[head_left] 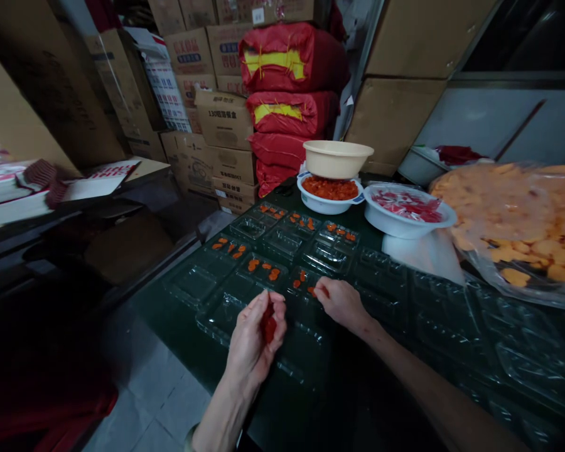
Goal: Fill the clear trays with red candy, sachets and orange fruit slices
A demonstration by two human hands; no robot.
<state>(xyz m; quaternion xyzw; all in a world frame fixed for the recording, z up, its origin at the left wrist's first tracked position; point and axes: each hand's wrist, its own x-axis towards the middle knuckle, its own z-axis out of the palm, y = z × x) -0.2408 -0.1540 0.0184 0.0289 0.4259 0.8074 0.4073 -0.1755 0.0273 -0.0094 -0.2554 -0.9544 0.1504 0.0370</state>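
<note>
My left hand is cupped, its fingers curled around a small heap of orange-red pieces. To its right, my right hand reaches into the upper compartment of a clear plastic tray, fingers pinched on an orange piece. Two or three similar pieces lie in that compartment, beside the fingertips. Neighbouring clear trays, such as one on the left and one behind, hold orange pieces in their upper compartments. My right hand partly hides the piece it holds.
Behind the trays stand a white basin of orange pieces, a beige basin above it and a white basin of red packets. A large bag of orange slices sits at right. Red sacks and cartons are stacked behind.
</note>
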